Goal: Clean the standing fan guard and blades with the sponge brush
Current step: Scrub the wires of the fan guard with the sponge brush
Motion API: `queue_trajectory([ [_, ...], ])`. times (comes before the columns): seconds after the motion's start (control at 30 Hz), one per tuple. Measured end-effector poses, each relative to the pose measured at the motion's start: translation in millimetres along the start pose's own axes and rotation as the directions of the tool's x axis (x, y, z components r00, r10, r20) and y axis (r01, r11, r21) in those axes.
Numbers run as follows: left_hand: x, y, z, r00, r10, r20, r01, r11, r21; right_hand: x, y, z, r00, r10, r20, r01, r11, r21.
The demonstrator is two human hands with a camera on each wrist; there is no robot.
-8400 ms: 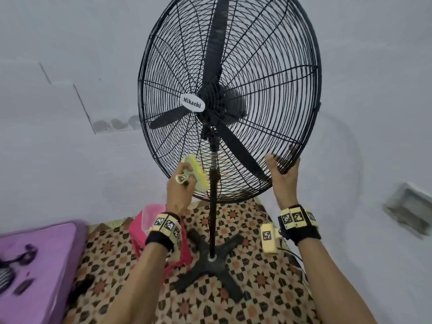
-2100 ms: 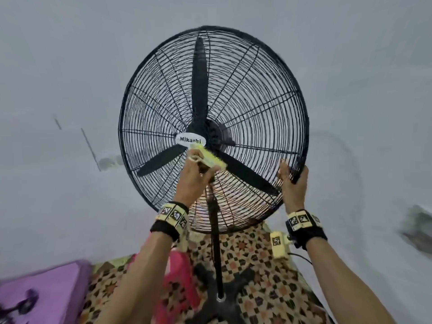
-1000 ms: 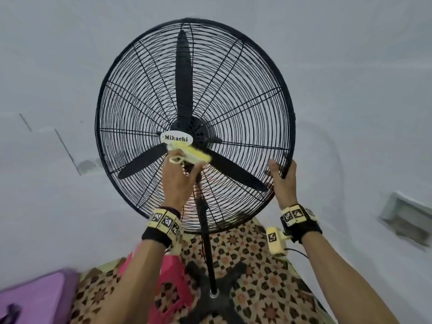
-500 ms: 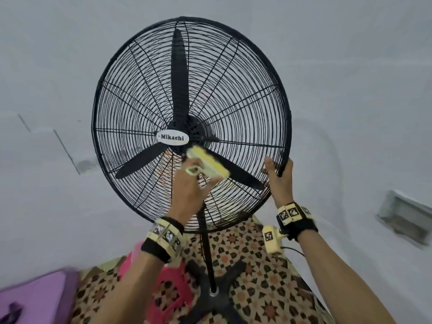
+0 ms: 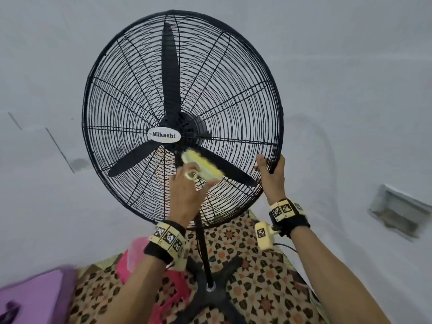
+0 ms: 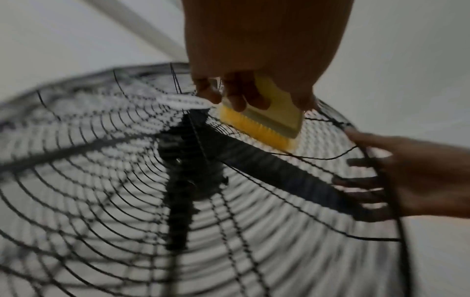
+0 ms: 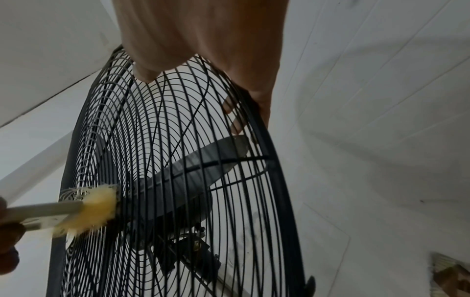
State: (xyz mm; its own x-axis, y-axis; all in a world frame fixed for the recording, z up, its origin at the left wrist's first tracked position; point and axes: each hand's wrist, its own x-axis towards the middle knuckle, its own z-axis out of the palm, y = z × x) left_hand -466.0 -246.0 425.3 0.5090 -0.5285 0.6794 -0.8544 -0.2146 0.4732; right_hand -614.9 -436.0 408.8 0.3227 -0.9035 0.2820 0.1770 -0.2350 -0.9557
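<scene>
Two hands at the black standing fan point(image 5: 182, 118), one brushing its guard, one steadying its rim.

The yellow sponge brush point(image 5: 201, 165) lies against the front wire guard point(image 5: 131, 94) just below and right of the white "Mikachi" badge point(image 5: 164, 135), over the root of the lower right blade point(image 5: 230, 168); the left hand point(image 5: 187, 195) grips its pale handle, fingers curled round it. The right hand point(image 5: 272, 176) clasps the guard's lower right rim, thumb on the front and fingers hooked through the wires. Three dark blades sit behind the guard, one pointing up. The fan's pole point(image 5: 203, 251) drops to a cross-shaped base on a patterned mat point(image 5: 264, 288). A pink container point(image 5: 131, 258) stands near left of the pole; its contents cannot be made out. A purple surface point(image 5: 35, 298) lies further left.
</scene>
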Motion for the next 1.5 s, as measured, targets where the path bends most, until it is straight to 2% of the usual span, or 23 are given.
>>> queue_trajectory([
  [0.1, 12, -5, -13, 0.989, -0.11, -0.098, 0.099, 0.988, -0.115, -2, -1, 1, 1.0, 0.01, 0.015, -0.009, 1.0, -0.008],
  [0.17, -7, 9, -2, 0.998, -0.056, -0.001, 0.055, 0.991, -0.126, -2, -2, 1, 0.999, 0.023, 0.031, -0.022, 1.0, -0.007],
  [0.23, -35, 22, 18, 0.988, 0.074, 0.135, -0.071, 0.997, -0.029, -2, -2, -1, 0.999, 0.027, 0.038, -0.026, 1.0, -0.01],
  [0.27, -41, 23, 24, 0.982, 0.119, 0.147, -0.124, 0.992, 0.025, -2, -3, -2, 0.999, 0.027, 0.042, -0.026, 1.0, -0.012],
  [0.3, -39, 21, 23, 0.987, 0.098, 0.126, -0.103, 0.994, 0.036, -2, -3, -3, 0.998, 0.029, 0.049, -0.028, 1.0, -0.013],
  [0.4, -15, 9, 10, 0.994, -0.104, -0.019, 0.103, 0.994, -0.045, -2, -5, -5, 0.997, 0.041, 0.063, -0.039, 0.999, -0.029],
  [0.43, -12, 6, 7, 0.993, -0.112, -0.043, 0.11, 0.993, -0.054, -2, -5, -5, 0.997, 0.042, 0.068, -0.04, 0.999, -0.035],
  [0.53, -35, 23, 21, 0.998, 0.041, 0.05, -0.038, 0.997, -0.07, -1, -6, -5, 0.995, 0.044, 0.086, -0.041, 0.998, -0.038],
  [0.6, -57, 36, 37, 0.98, 0.163, 0.116, -0.162, 0.987, -0.021, 0, -5, -6, 0.992, 0.058, 0.114, -0.055, 0.998, -0.034],
  [0.63, -58, 36, 40, 0.979, 0.166, 0.117, -0.167, 0.986, 0.003, 0, -6, -8, 0.988, 0.069, 0.135, -0.066, 0.997, -0.03],
  [0.77, -33, 22, 30, 0.997, -0.079, 0.003, 0.079, 0.997, 0.023, 5, -11, -15, 0.968, 0.153, 0.198, -0.16, 0.987, 0.02],
  [0.8, -35, 23, 30, 0.995, -0.1, -0.011, 0.1, 0.995, 0.01, 7, -12, -16, 0.962, 0.179, 0.207, -0.187, 0.982, 0.023],
  [0.87, -51, 38, 38, 0.999, -0.024, -0.025, 0.024, 1.0, -0.008, 8, -14, -19, 0.955, 0.202, 0.219, -0.21, 0.978, 0.012],
  [0.97, -84, 60, 60, 0.972, 0.223, 0.069, -0.227, 0.972, 0.059, 8, -15, -24, 0.948, 0.225, 0.226, -0.235, 0.972, 0.017],
  [1.03, -82, 59, 60, 0.958, 0.273, 0.087, -0.282, 0.952, 0.121, 9, -18, -27, 0.94, 0.239, 0.245, -0.249, 0.968, 0.013],
  [1.07, -74, 55, 55, 0.974, 0.223, 0.049, -0.227, 0.968, 0.112, 10, -20, -27, 0.937, 0.239, 0.254, -0.249, 0.968, 0.01],
  [1.1, -64, 50, 46, 0.995, 0.103, 0.007, -0.104, 0.993, 0.054, 11, -21, -27, 0.937, 0.233, 0.261, -0.244, 0.97, 0.007],
  [1.17, -47, 41, 28, 0.987, -0.131, -0.089, 0.124, 0.989, -0.086, 11, -22, -27, 0.939, 0.224, 0.261, -0.232, 0.973, -0.001],
  [1.2, -44, 37, 25, 0.98, -0.157, -0.123, 0.142, 0.982, -0.123, 12, -22, -27, 0.939, 0.222, 0.262, -0.227, 0.974, -0.011],
  [1.27, -51, 41, 30, 0.991, -0.1, -0.094, 0.093, 0.993, -0.075, 11, -20, -25, 0.941, 0.218, 0.258, -0.219, 0.975, -0.027],
  [1.33, -73, 55, 52, 1.0, 0.019, 0.008, -0.02, 1.0, 0.02, 11, -19, -25, 0.943, 0.225, 0.245, -0.218, 0.974, -0.053],
  [1.43, -95, 65, 79, 0.973, 0.205, 0.111, -0.224, 0.954, 0.201, 9, -19, -28, 0.939, 0.21, 0.273, -0.203, 0.978, -0.055],
  [1.5, -84, 60, 74, 0.987, 0.15, 0.053, -0.158, 0.967, 0.199, 10, -20, -30, 0.935, 0.204, 0.289, -0.197, 0.979, -0.054],
])
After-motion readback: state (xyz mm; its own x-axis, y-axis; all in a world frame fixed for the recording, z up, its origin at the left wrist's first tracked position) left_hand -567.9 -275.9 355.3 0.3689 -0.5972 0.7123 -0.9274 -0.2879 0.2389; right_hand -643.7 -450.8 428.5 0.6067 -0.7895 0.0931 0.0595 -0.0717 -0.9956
